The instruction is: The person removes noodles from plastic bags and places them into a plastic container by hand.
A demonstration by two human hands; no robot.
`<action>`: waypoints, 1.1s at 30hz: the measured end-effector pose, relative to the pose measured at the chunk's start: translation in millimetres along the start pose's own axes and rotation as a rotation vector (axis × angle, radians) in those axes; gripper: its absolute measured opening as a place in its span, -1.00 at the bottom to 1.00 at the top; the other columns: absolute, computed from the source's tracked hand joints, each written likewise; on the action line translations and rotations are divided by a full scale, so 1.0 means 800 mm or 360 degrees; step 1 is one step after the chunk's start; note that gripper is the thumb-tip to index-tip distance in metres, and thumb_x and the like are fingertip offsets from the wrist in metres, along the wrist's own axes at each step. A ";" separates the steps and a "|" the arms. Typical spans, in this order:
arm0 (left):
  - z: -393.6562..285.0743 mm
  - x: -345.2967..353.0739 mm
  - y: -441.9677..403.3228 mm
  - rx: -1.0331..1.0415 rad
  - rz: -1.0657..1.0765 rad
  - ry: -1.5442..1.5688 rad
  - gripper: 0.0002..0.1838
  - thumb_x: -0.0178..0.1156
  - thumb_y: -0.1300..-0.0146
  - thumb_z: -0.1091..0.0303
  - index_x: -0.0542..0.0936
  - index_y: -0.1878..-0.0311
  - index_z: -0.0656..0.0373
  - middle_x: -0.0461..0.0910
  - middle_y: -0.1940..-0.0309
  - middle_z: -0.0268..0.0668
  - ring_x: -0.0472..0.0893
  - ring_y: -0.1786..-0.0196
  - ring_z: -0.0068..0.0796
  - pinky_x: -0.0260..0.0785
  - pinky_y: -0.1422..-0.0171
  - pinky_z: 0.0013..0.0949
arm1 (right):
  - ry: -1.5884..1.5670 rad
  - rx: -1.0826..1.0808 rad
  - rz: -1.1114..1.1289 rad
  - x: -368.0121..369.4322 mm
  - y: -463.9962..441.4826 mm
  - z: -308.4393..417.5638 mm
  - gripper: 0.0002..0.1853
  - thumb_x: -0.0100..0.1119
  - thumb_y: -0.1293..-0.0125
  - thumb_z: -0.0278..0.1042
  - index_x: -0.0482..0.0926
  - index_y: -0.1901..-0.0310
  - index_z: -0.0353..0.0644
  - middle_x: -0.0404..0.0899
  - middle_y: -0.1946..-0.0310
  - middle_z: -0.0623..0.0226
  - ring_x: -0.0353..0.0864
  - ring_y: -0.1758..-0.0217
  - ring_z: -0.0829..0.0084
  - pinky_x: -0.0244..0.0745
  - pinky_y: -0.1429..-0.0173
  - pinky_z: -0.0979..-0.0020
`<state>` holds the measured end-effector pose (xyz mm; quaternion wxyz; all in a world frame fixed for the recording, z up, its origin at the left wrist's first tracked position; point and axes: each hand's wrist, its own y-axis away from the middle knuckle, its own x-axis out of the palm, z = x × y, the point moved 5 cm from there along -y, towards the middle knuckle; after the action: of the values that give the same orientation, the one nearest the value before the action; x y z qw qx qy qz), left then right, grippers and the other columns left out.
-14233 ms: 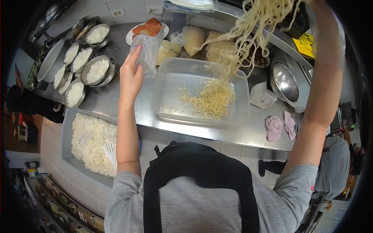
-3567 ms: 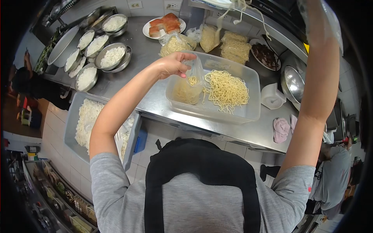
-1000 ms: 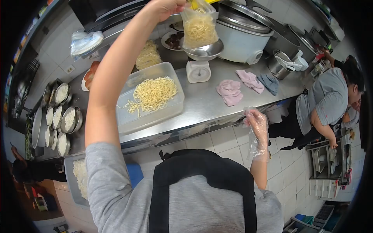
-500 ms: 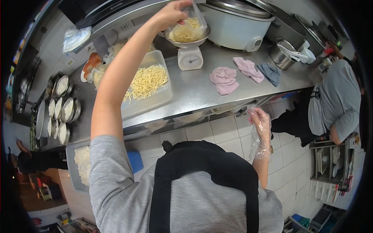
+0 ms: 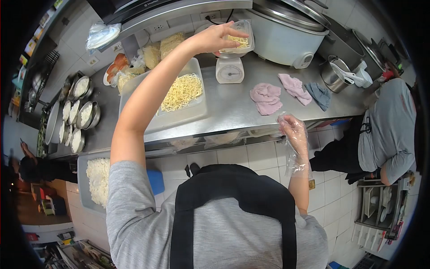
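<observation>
A clear bag of noodles (image 5: 241, 43) sits in the metal bowl on a white dial scale (image 5: 230, 71). My left hand (image 5: 217, 38) is bare and reaches over the bag's left side, fingers apart, some of them touching or just above the plastic. Most of the bowl is hidden under the bag. Left of the scale, loose noodles (image 5: 182, 92) lie in a clear plastic tub (image 5: 179, 117), partly covered by my left forearm. My right hand (image 5: 294, 130), in a loose clear plastic glove, hangs in front of the counter edge with its fingers curled together and nothing visible in them.
Pink cloths (image 5: 266, 98) and a grey cloth (image 5: 318, 95) lie right of the scale, before a large cooker (image 5: 286, 42). Bowls of rice (image 5: 85, 115) stand at left, above a rice bin (image 5: 97, 184). A co-worker (image 5: 387, 130) stands at right.
The noodle bag has come down from my raised left hand into the scale's bowl. My left fingers, earlier pinching the bag's top, are now spread. My right hand stays low, and the view has shifted.
</observation>
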<state>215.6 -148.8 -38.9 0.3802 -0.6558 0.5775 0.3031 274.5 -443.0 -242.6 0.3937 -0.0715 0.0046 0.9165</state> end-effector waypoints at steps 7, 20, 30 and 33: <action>0.008 0.010 -0.018 -0.0185 -0.0250 -0.0163 -0.58 0.16 -0.15 0.17 0.49 -0.10 -0.05 0.38 -0.11 0.05 0.64 0.26 -0.38 0.51 0.41 -0.40 | -0.0005 -0.0049 0.0024 0.012 -0.015 0.000 -0.72 0.14 -0.16 -0.40 0.47 0.12 -0.37 0.52 0.33 0.34 0.52 0.37 0.58 0.40 0.30 0.56; -0.060 -0.121 -0.019 0.0180 -0.0342 0.1041 -0.27 -0.14 0.15 0.78 0.24 -0.26 0.29 0.52 0.36 -0.37 0.28 0.62 -0.74 0.14 0.56 -0.63 | 0.0341 -0.0715 -0.0085 0.032 -0.094 0.150 -0.71 0.13 -0.13 -0.42 0.51 0.08 -0.24 0.53 0.30 0.32 0.50 0.30 0.52 0.41 0.20 0.47; -0.069 -0.047 0.043 0.0117 0.0207 0.0452 -0.27 -0.18 0.24 0.76 0.46 -0.12 0.07 0.49 -0.06 -0.22 0.51 0.43 -0.74 0.33 0.54 -0.66 | 0.1939 -0.1276 0.0413 0.085 -0.084 0.328 -0.78 0.12 -0.04 -0.38 0.48 0.22 -0.16 0.43 0.58 0.22 0.45 0.48 0.21 0.40 0.26 0.29; -0.012 0.018 0.054 0.0008 0.0360 0.0666 -0.28 -0.19 0.23 0.76 0.48 -0.11 0.05 0.47 -0.08 -0.19 0.58 0.27 -0.69 0.33 0.55 -0.65 | 0.1595 -0.0824 0.1120 0.082 -0.095 0.268 -0.81 0.14 -0.08 -0.29 0.51 0.32 -0.20 0.53 0.51 0.18 0.49 0.43 0.17 0.36 0.33 0.25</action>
<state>174.9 -166.3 -51.9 0.2174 -0.6347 0.7142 0.1997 257.3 -329.6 -35.2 -0.0086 -0.5754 -0.0103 0.8177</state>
